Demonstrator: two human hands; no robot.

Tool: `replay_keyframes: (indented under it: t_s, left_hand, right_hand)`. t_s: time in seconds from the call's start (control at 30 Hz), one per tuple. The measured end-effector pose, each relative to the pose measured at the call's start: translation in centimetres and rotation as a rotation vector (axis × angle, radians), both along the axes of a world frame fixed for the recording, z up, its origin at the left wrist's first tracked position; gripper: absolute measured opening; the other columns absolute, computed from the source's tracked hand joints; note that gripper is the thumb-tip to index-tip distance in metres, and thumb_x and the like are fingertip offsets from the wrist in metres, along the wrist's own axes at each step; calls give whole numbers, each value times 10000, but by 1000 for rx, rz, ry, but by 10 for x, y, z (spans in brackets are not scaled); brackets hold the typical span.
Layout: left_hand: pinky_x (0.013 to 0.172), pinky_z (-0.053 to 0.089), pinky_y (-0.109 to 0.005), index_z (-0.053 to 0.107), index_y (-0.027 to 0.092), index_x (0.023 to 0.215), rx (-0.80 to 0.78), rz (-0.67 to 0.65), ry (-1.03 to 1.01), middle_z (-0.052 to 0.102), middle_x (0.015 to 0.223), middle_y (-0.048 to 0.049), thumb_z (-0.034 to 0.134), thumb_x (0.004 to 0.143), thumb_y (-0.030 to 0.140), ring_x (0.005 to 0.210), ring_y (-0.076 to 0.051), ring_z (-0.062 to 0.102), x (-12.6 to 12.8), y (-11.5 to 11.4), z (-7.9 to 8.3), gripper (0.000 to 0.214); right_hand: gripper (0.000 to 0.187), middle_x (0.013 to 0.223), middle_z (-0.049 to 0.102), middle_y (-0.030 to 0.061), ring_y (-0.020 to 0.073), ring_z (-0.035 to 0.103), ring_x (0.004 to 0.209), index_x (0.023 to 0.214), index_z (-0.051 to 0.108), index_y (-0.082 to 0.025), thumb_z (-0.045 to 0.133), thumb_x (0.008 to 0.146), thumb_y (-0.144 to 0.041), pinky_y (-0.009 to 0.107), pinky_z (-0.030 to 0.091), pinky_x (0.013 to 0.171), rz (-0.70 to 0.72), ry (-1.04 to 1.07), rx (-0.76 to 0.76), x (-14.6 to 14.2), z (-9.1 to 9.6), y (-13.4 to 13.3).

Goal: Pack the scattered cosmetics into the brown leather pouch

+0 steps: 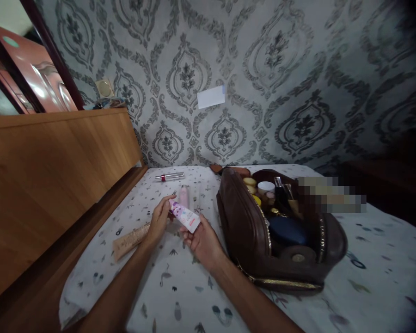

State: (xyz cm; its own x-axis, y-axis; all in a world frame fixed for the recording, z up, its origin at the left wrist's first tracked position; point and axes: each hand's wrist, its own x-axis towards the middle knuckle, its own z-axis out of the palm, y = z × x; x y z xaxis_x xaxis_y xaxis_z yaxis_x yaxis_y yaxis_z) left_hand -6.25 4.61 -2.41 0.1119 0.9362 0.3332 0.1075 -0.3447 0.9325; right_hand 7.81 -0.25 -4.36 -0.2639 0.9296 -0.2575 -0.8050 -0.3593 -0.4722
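A small white and purple squeeze tube (184, 215) is held up between both hands over the bed. My left hand (162, 213) closes its fingers on the purple end, and my right hand (201, 238) grips the white end. Behind it lies a pink bottle or tube (184, 196). A beige tube (130, 241) rests on the sheet, partly hidden by my left wrist. To the right of my hands stands an unzipped brown leather bag (241, 222), packed with jars, a white-lidded pot (266, 187), brushes and a dark blue pouch (288, 230).
A silver tube with a red band (169, 176) lies near the back of the patterned sheet (180, 300). Brown items (241, 171) lie behind the bag. A wooden headboard (62, 175) borders the left side, and a patterned wall (225, 60) rises behind.
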Motion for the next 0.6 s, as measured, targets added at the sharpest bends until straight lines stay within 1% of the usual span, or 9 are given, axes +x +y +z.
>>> replay_keyframes:
  t_s: [0.13, 0.27, 0.33, 0.4, 0.47, 0.5, 0.57, 0.6]
  left_hand:
    - [733, 444, -263, 605, 172, 1172, 62, 35, 88, 574, 828, -29, 380, 921, 573, 774, -165, 535, -2, 1, 2, 524]
    - [823, 439, -303, 578, 169, 1235, 138, 16, 213, 624, 892, -46, 312, 948, 543, 844, -191, 566, -9, 5, 3, 541]
    - [870, 426, -317, 523, 175, 1308, 180, 34, 339, 638, 986, -60, 306, 955, 507, 907, -201, 578, -18, 4, 8, 530]
    - [889, 416, -325, 465, 187, 1365, 190, 105, 518, 627, 1082, -78, 344, 944, 482, 970, -215, 578, -31, 1, 16, 528]
    - [871, 421, -321, 464, 214, 1367, 133, 162, 713, 613, 1149, -86, 447, 896, 478, 1003, -231, 580, -46, -5, 25, 540]
    - [856, 425, -316, 500, 229, 1335, 83, 162, 807, 611, 1166, -85, 520, 851, 473, 1009, -241, 583, -53, -8, 28, 542]
    - [822, 431, -306, 598, 243, 1206, -26, 125, 976, 627, 1144, -77, 628, 755, 432, 991, -253, 595, -64, -13, 31, 490]
    - [801, 432, -302, 630, 243, 1134, -67, 103, 1046, 642, 1104, -71, 641, 729, 408, 965, -253, 602, -68, -14, 31, 438]
  right_hand:
    - [429, 600, 657, 76, 126, 557, 470, 910, 649, -132, 361, 970, -444, 190, 386, 455, 9, 7, 3, -1, 0, 0]
    - [393, 614, 654, 75, 128, 550, 482, 910, 647, -136, 374, 959, -415, 192, 386, 451, 28, 12, 10, 0, 0, 0]
    - [388, 596, 642, 66, 122, 522, 463, 895, 644, -145, 356, 955, -399, 186, 363, 429, 23, 21, -5, 1, 1, 0]
    - [366, 578, 633, 55, 116, 498, 448, 873, 637, -158, 357, 947, -382, 179, 346, 417, -10, 25, -30, 1, 3, 0]
    - [334, 573, 632, 47, 110, 489, 445, 862, 629, -165, 371, 941, -361, 174, 339, 415, -44, 24, -49, 1, 4, 1]
    - [321, 573, 632, 44, 108, 488, 445, 863, 626, -166, 381, 938, -359, 173, 336, 415, -53, 26, -52, 0, 4, 1]
    - [307, 572, 628, 36, 106, 488, 445, 869, 621, -169, 396, 931, -368, 172, 329, 414, -62, 32, -57, -1, 4, 1]
    - [307, 564, 622, 31, 106, 486, 442, 865, 618, -171, 399, 927, -376, 171, 322, 412, -60, 36, -64, -1, 5, 0]
